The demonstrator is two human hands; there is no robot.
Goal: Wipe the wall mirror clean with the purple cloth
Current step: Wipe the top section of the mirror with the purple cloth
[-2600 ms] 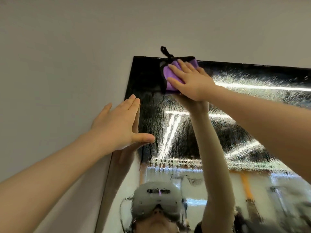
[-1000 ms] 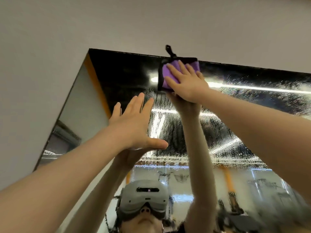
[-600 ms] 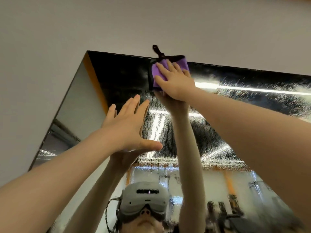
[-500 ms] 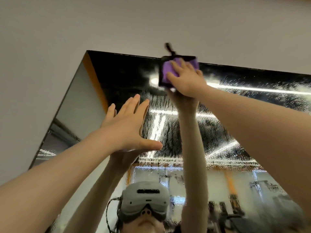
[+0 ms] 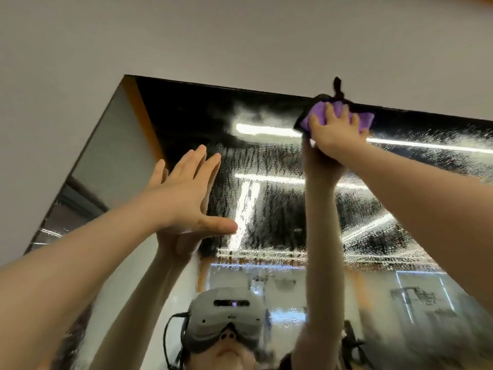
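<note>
Purple cloth [image 5: 336,113] pressed at wall mirror [image 5: 266,182] top edge under right hand [image 5: 334,132], fingers bunched on it; left hand [image 5: 184,193] flat, fingers straight, on glass lower-left of cloth; cloth prob. soft, light, best palmed mid-fold; glass looks wet, likely slick; no legible writing.

Purple cloth [image 5: 336,110], edged in black with a black loop. Plain off-white wall [image 5: 213,38]. Wall mirror [image 5: 266,182] framed by a thin black edge, its upper glass dark, almost black, speckled and streaked with whitish droplets in vertical runs; one smeared pale patch near the top. Bright white light bars reflected across it, with an orange stripe down the left. Reflected pale grey headset [image 5: 226,311] with a black cable.
</note>
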